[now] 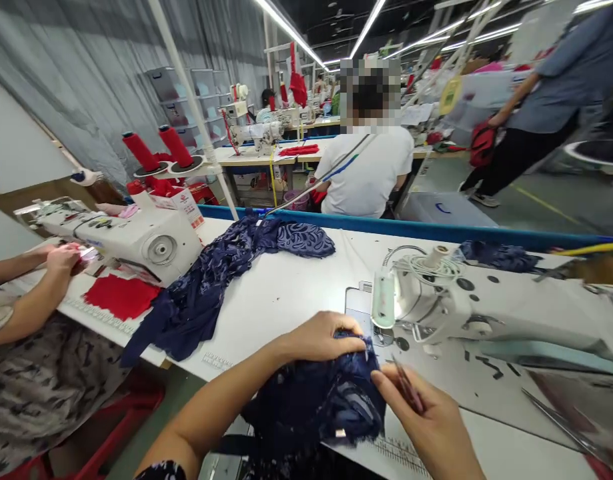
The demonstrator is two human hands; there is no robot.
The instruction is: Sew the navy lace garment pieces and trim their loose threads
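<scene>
Navy lace fabric (pixel 356 400) hangs bunched over the table's front edge, below the sewing machine's needle area. My left hand (pixel 326 340) is closed on its upper edge, thumb and fingers pinching the cloth. My right hand (pixel 431 413) is curled around a slim reddish-brown pointed tool (pixel 410 390) like tweezers. Its thumb and index fingertips meet at the fabric's right edge; I cannot tell whether they grip the cloth. Just beyond my hands stands the white sewing machine (pixel 436 300), its lamp lit.
More navy fabric (pixel 201 287) lies across the table to the left. Large scissors (pixel 561 417) rest at right. A co-worker's hands (pixel 61 260) work at another machine (pixel 136 233), by red cloth (pixel 121 297). A seated person (pixel 366 167) is ahead; another person (pixel 561 100) stands at right.
</scene>
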